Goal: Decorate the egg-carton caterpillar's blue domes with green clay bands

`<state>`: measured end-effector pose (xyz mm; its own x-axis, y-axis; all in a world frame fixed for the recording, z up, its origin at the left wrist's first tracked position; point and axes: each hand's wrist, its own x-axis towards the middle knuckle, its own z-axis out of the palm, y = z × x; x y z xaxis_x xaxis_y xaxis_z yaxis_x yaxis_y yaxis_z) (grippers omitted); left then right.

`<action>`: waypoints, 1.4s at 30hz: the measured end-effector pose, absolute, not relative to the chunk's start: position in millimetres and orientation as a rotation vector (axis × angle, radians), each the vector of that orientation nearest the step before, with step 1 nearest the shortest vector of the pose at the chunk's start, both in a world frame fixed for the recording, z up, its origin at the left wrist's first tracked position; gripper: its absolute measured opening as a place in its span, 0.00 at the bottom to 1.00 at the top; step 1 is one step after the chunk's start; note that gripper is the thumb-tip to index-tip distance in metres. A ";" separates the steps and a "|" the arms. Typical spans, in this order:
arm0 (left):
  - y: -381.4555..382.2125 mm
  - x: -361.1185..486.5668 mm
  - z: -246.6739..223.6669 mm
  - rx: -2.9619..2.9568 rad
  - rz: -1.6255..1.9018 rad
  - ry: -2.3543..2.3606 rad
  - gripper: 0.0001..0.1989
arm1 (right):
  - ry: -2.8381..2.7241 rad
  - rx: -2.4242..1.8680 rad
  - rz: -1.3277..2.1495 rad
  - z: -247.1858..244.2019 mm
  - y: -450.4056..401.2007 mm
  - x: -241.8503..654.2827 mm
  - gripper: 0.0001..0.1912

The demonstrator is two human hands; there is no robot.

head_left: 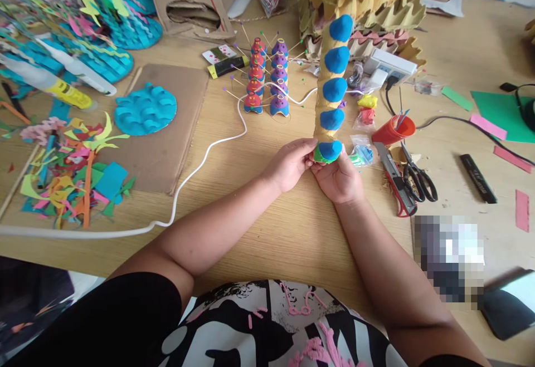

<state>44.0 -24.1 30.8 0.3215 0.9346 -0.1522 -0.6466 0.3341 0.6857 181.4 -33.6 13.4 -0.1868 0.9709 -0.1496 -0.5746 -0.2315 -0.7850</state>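
Observation:
Both hands hold the near end of a long yellowish egg-carton strip (pixel 321 97), which points away from me. Blue clay (pixel 335 89) caps its several bumps, and green clay (pixel 321 156) shows around the nearest one. My left hand (pixel 291 164) pinches that end from the left with thumb and fingers. From the right, my right hand (pixel 340 176) grips it, thumb along the edge and fingers partly hidden underneath. Beyond my left hand stand two finished-looking carton strips, one with red faces (pixel 253 83) and one with purple faces (pixel 280 80), with pins sticking out.
A white cable (pixel 204 158) crosses the table on the left, near cardboard (pixel 184 133) with a blue paper disc (pixel 146 109) and paper scraps (pixel 79 183). To the right lie a box cutter (pixel 395 180), scissors (pixel 418 180), a red cup (pixel 393 129) and a power strip (pixel 390 63).

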 end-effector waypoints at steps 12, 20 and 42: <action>-26.5 46.1 35.5 0.666 1.088 0.680 0.23 | -0.653 -0.781 1.672 18.4 -33.1 180.3 0.21; -25.8 47.1 22.9 0.695 1.097 0.673 0.22 | -0.647 -0.816 1.642 21.7 -33.8 178.0 0.21; -27.1 49.4 20.4 0.695 1.125 0.649 0.24 | -0.555 -0.765 1.620 16.1 -32.5 178.6 0.18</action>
<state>49.4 -27.1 20.4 0.2986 0.9476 -0.1136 -0.5721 0.2730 0.7734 178.6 -32.5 16.1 -0.0841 0.9808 -0.1758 -0.6669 -0.1865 -0.7214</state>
